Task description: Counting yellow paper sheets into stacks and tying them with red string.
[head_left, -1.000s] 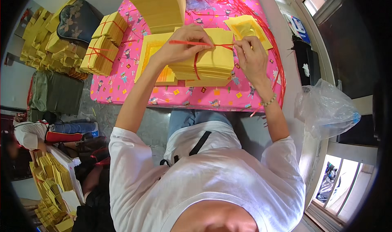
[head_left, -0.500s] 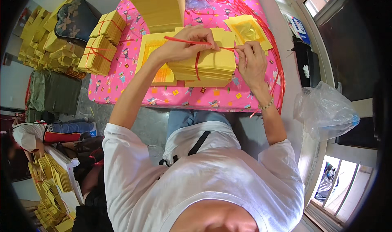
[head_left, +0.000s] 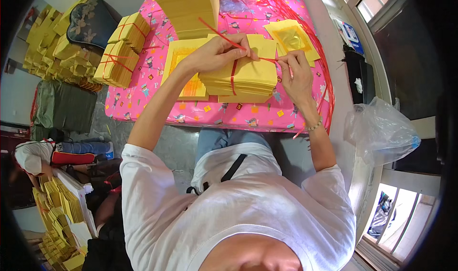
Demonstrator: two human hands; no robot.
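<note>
A thick stack of yellow paper [head_left: 260,75] lies near the front edge of the pink patterned table cover [head_left: 176,118]. Red plastic ribbon [head_left: 233,78] runs down its front side and across its top. On top of the stack, my left hand [head_left: 223,53] pinches the ribbon, one loose tail sticking up past the fingers toward the far left. My right hand [head_left: 296,73], at the stack's right edge, is closed on another stretch of the ribbon, which runs taut between both hands. Under the left wrist lies a yellow sheet with an orange-printed border [head_left: 174,56].
Tied yellow bundles [head_left: 114,65] stand at the table's left. Behind the stack rises a tall yellow paper pile [head_left: 188,13]. Long red ribbons [head_left: 317,46] trail along the right edge beside a gold-centred sheet [head_left: 291,37]. At lower left, another person [head_left: 36,154] is by more yellow paper.
The loose ribbon tail at my left hand has swung from nearly level to pointing up more steeply. Both hands keep their grip, nearly in place; the whole view has shifted slightly.
</note>
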